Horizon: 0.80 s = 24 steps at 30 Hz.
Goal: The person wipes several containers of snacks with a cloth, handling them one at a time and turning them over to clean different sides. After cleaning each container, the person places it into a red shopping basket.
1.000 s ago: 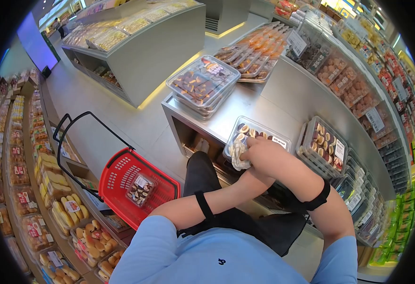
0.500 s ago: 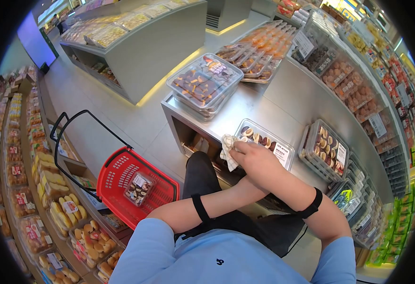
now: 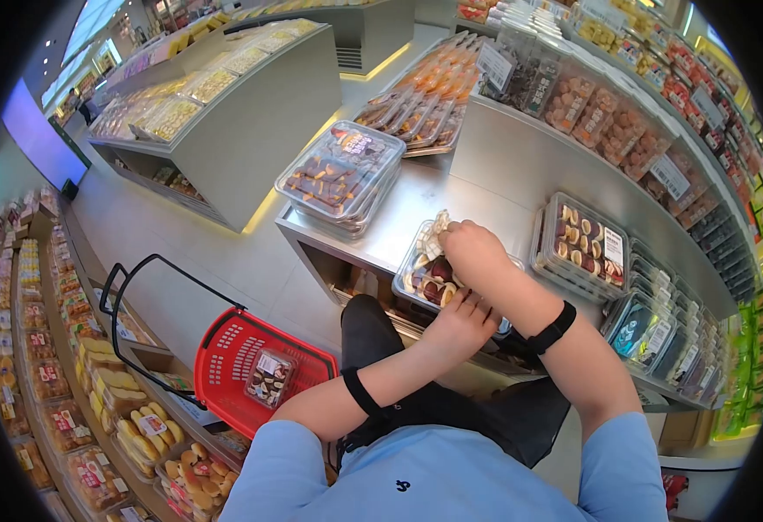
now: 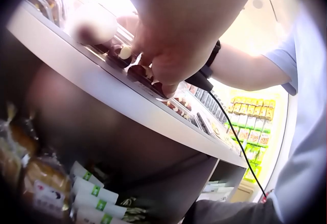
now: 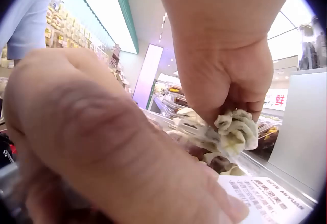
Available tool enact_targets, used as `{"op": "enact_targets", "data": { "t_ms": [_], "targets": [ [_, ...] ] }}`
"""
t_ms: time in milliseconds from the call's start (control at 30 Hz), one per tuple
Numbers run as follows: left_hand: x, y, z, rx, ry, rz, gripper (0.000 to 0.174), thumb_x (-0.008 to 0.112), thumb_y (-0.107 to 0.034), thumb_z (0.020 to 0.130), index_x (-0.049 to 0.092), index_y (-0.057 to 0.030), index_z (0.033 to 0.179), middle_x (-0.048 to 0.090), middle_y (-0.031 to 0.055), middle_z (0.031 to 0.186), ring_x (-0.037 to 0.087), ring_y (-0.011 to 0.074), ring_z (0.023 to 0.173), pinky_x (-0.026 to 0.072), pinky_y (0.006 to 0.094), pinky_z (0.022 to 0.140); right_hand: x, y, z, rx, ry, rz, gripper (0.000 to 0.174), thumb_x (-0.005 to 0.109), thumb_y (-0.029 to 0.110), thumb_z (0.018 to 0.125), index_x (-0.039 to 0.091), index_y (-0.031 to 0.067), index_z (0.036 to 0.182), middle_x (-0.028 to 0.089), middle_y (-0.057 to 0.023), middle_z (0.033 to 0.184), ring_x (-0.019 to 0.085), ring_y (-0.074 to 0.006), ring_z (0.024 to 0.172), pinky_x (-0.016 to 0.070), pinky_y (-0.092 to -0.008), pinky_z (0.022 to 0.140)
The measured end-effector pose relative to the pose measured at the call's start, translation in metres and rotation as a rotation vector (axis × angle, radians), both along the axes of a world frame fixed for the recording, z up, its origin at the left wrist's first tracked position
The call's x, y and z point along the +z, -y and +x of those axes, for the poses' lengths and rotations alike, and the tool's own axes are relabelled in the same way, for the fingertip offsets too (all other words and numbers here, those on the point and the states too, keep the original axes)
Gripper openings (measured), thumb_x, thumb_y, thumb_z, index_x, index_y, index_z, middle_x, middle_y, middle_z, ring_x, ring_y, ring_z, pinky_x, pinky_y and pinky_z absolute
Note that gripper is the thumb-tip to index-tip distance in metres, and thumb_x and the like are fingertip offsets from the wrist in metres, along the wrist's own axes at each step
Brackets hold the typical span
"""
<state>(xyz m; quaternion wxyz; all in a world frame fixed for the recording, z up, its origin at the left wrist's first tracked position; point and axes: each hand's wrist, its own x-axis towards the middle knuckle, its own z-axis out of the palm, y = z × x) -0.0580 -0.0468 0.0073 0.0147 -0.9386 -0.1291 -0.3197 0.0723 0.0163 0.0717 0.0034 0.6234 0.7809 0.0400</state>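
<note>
The right hand [image 3: 480, 255] pinches a crumpled cloth [image 3: 433, 237] in its fingers; the box [image 3: 411, 271] lies just beneath. Beside that grip, the left hand [image 3: 461, 328] touches the box, finger curl unclear.

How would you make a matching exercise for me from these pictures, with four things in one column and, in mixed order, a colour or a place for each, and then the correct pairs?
Things:
1. Crumpled cloth
2. Shopping basket
3. Shirt
4. Small clear box

Colours and places:
A. Light blue
B. Inside the basket, to the person's left
C. Held in the right hand
D. Red, with a black handle

Right pairs: 1-C, 2-D, 3-A, 4-B.
</note>
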Motion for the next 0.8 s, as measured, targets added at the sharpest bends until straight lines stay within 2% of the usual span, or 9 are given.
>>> {"op": "enact_targets", "data": {
  "t_ms": [200, 300, 467, 533, 600, 633, 700, 733, 800],
  "targets": [
    [0.006, -0.002, 0.000, 0.026, -0.100, 0.051, 0.034, 0.060, -0.019, 0.089, 0.060, -0.0024, 0.119, 0.063, 0.0160, 0.126, 0.059, 0.0312, 0.122, 0.0463, 0.0458, 0.103, -0.004, 0.071, 0.045, -0.271, 0.024, 0.052, 0.013, 0.067, 0.005, 0.073, 0.069, 0.0009, 0.085, 0.065, -0.0183, 0.099, 0.067, -0.0317, 0.092, 0.0574, -0.0400, 0.080],
    [0.009, -0.003, 0.000, -0.021, -0.150, -0.013, 0.045, 0.070, -0.021, 0.084, 0.057, -0.0028, 0.123, 0.062, 0.0147, 0.128, 0.058, 0.0311, 0.125, 0.0454, 0.0452, 0.105, 0.005, 0.109, 0.050, -0.372, -0.125, 0.031, 0.013, 0.067, 0.005, 0.076, 0.071, -0.0020, 0.086, 0.065, -0.0197, 0.098, 0.068, -0.0329, 0.090, 0.0578, -0.0395, 0.080],
    [0.034, -0.015, -0.012, 0.012, -0.204, -0.184, 0.062, 0.080, -0.014, 0.072, 0.054, -0.0057, 0.129, 0.056, 0.0154, 0.138, 0.052, 0.0311, 0.132, 0.0436, 0.0454, 0.108, 0.017, 0.163, 0.043, -0.504, -0.735, 0.205, 0.020, 0.063, 0.004, 0.079, 0.070, -0.0043, 0.096, 0.065, -0.0178, 0.098, 0.066, -0.0378, 0.086, 0.0546, -0.0409, 0.078],
    [0.031, -0.034, -0.026, 0.166, -0.268, -0.033, 0.072, 0.081, -0.009, 0.066, 0.054, -0.0101, 0.133, 0.051, 0.0131, 0.146, 0.049, 0.0299, 0.136, 0.0417, 0.0465, 0.110, -0.010, 0.181, 0.055, -0.570, -1.024, 0.323, 0.023, 0.059, 0.001, 0.082, 0.067, -0.0047, 0.103, 0.064, -0.0124, 0.093, 0.065, -0.0289, 0.082, 0.0520, -0.0350, 0.076],
    [0.025, -0.051, -0.036, 0.122, -0.214, 0.050, 0.073, 0.081, -0.008, 0.064, 0.054, -0.0085, 0.132, 0.057, 0.0102, 0.141, 0.056, 0.0312, 0.128, 0.0457, 0.0463, 0.106, -0.029, 0.193, 0.061, -0.640, -1.327, 0.386, 0.024, 0.058, -0.001, 0.084, 0.066, -0.0049, 0.106, 0.062, -0.0101, 0.090, 0.063, -0.0213, 0.081, 0.0502, -0.0307, 0.076],
    [0.029, -0.054, -0.042, 0.100, -0.167, 0.004, 0.068, 0.080, -0.010, 0.069, 0.054, -0.0071, 0.131, 0.060, 0.0122, 0.137, 0.059, 0.0306, 0.125, 0.0467, 0.0452, 0.105, -0.031, 0.198, 0.065, -0.688, -1.601, 0.300, 0.024, 0.055, -0.004, 0.086, 0.065, -0.0048, 0.107, 0.061, -0.0075, 0.095, 0.059, -0.0137, 0.085, 0.0480, -0.0269, 0.077],
    [0.045, -0.056, -0.052, 0.058, -0.069, -0.085, 0.057, 0.078, -0.012, 0.078, 0.054, -0.0042, 0.129, 0.065, 0.0162, 0.128, 0.064, 0.0295, 0.119, 0.0485, 0.0429, 0.102, -0.030, 0.196, 0.066, -0.594, -1.656, 0.490, 0.025, 0.053, -0.005, 0.086, 0.065, -0.0047, 0.108, 0.061, -0.0072, 0.100, 0.058, -0.0127, 0.087, 0.0478, -0.0259, 0.078],
    [0.059, -0.050, -0.052, 0.138, 0.055, -0.330, 0.054, 0.077, -0.012, 0.081, 0.052, -0.0030, 0.129, 0.066, 0.0176, 0.126, 0.065, 0.0283, 0.115, 0.0498, 0.0405, 0.099, -0.020, 0.195, 0.065, -0.547, -1.678, 0.585, 0.025, 0.053, -0.006, 0.086, 0.065, -0.0047, 0.108, 0.061, -0.0071, 0.102, 0.058, -0.0121, 0.088, 0.0478, -0.0254, 0.078],
    [0.087, -0.031, -0.051, 0.308, 0.306, -0.826, 0.049, 0.073, -0.010, 0.088, 0.050, -0.0007, 0.130, 0.067, 0.0203, 0.121, 0.069, 0.0258, 0.108, 0.0525, 0.0357, 0.093, 0.002, 0.190, 0.059, -0.434, -1.351, 0.708, 0.024, 0.052, -0.006, 0.088, 0.065, -0.0036, 0.108, 0.061, -0.0087, 0.106, 0.061, -0.0165, 0.089, 0.0491, -0.0268, 0.078]
  ]
}}
